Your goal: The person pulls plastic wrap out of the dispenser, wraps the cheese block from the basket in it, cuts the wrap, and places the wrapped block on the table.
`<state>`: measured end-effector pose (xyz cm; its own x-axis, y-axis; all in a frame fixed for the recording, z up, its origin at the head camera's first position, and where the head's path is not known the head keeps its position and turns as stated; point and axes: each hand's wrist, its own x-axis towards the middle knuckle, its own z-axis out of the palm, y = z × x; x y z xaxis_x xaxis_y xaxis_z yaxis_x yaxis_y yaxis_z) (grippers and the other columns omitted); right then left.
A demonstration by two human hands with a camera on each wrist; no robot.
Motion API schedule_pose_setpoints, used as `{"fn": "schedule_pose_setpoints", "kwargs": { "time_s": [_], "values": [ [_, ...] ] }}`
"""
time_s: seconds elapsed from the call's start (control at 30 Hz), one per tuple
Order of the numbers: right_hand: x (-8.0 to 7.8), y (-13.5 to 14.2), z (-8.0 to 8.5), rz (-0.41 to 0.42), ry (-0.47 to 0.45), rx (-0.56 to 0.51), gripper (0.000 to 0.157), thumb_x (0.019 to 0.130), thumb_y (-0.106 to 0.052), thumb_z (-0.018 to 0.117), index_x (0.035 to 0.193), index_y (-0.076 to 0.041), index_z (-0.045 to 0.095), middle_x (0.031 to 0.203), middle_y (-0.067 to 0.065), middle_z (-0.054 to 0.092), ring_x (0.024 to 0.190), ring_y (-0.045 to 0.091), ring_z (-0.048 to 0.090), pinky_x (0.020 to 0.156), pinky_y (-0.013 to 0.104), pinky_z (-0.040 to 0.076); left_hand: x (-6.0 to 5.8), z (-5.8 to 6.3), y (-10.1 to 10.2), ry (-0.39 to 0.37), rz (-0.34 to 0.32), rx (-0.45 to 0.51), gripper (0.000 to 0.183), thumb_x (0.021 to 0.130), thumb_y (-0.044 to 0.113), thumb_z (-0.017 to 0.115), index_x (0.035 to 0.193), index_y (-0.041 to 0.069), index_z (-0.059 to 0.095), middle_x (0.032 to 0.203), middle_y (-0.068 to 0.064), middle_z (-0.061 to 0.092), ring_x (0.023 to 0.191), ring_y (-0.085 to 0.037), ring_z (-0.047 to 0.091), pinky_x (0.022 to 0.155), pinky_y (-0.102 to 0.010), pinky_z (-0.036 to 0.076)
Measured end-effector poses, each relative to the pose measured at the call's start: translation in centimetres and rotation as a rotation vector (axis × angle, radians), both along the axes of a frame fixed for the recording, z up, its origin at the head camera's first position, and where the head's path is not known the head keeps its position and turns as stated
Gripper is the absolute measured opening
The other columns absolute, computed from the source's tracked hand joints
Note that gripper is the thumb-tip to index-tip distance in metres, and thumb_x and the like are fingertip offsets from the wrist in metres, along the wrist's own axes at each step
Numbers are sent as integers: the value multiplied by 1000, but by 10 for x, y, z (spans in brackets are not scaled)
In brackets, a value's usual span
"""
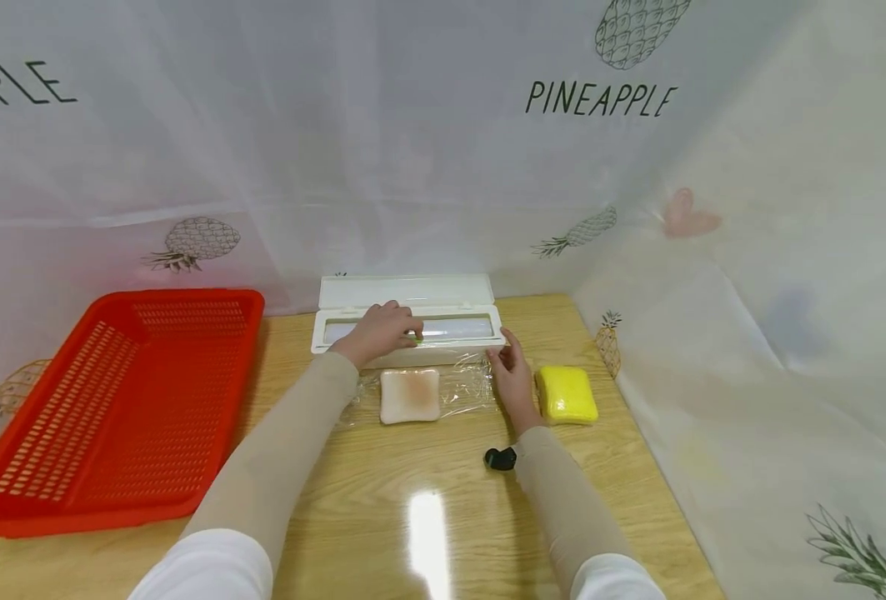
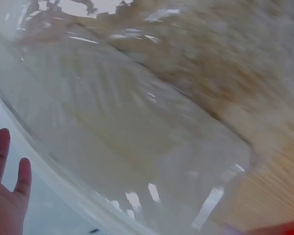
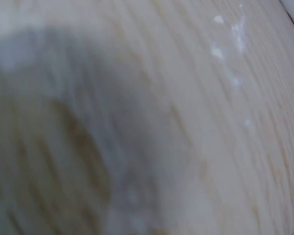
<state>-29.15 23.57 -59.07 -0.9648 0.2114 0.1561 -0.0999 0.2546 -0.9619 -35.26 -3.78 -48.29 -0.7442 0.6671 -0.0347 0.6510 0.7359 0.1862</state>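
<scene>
A white cling film dispenser (image 1: 405, 357) lies with its lid (image 1: 405, 290) raised, showing the film roll (image 1: 458, 329) inside. My left hand (image 1: 382, 332) reaches over its front edge, fingertips pinching a small green slider (image 1: 418, 338). Three fingers of that hand (image 2: 7, 181) are spread in the left wrist view. My right hand (image 1: 513, 379) grips the dispenser's right front corner. Clear film (image 1: 465, 387) stretches from the dispenser over a toast-shaped piece (image 1: 409, 396) on the table. The right wrist view is blurred and shows only wood grain and glare, no hand.
A red plastic basket (image 1: 221, 467) stands on the left. To the right of my right hand sits a yellow wrapped block (image 1: 566, 395). A small black object (image 1: 499, 458) lies by my right wrist. Printed curtains (image 1: 427, 167) hang behind and beside the wooden table (image 1: 367, 517).
</scene>
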Motion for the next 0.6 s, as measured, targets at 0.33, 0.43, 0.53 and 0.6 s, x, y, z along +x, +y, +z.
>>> {"fn": "schedule_pose_setpoints", "kwargs": {
  "time_s": [0.33,0.43,0.53,0.6],
  "values": [
    [1,6,-4,-13,2,31,52,96,-28,63,144,-27,45,104,11,60,93,20,56,82,31,47,14,11,-45,40,32,-25,9,90,27,71,99,26,70,96,4,62,88,-20,49,79,-43,43],
    [2,5,-1,-5,2,19,51,96,-26,64,144,-27,45,105,12,60,94,21,56,84,32,47,18,13,-59,58,40,-21,8,89,25,72,96,25,69,94,3,62,88,-22,50,78,-44,43],
    [2,3,1,6,-3,6,52,96,-25,63,145,-25,45,107,13,61,97,22,57,88,34,47,22,14,-70,75,42,-7,8,88,21,74,93,24,69,92,2,62,87,-23,50,76,-44,42],
    [2,1,1,11,-5,-8,52,96,-23,63,145,-24,45,108,14,61,99,22,58,90,34,46,25,15,-77,94,33,6,9,87,19,75,92,22,68,90,1,61,86,-25,50,75,-43,42]
  ]
}}
